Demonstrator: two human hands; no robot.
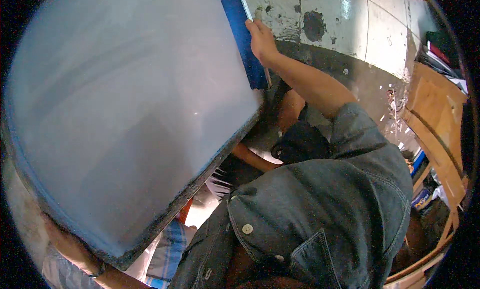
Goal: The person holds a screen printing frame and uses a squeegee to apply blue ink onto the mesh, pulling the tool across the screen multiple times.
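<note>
Right hand around straight blue strip along smooth, glossy grey panel

Hands: two, right hand upper centre, left hand lower left. Big grey sheet: one, left half. Blue strip: one, upper centre. Dark shirt: one, lower right; pale buttons, two visible. Wristband: one, lower left. Large floor stain: one, upper right. Right-edge clutter: too jumbled to count.

Dim, grainy; glare on floor tiles; broad shadow across grey panel; edges bent, corners black.
</note>
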